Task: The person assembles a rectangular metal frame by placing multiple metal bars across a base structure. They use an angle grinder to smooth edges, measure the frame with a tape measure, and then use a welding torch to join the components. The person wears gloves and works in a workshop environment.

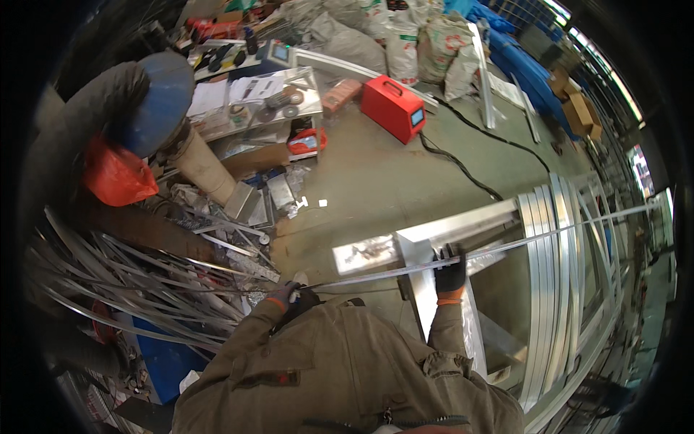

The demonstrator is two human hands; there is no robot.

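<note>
I look down at my own olive work jacket. My left hand [288, 295], in a dark glove with an orange cuff, grips the near end of a long thin metal strip [520, 243]. My right hand [451, 273], gloved the same way, holds the same strip further along, where it crosses a shiny aluminium frame [434, 230]. The strip runs from lower left up to the far right, over a stack of curved aluminium profiles [551, 275].
A heap of bent metal offcuts [137, 282] lies at my left. A red welding box [394, 107] with a black cable stands on the concrete floor [361, 173]. A cluttered low table [264, 101], sacks [405, 36], an orange bag [116, 177] and cardboard boxes [575, 108] ring the area.
</note>
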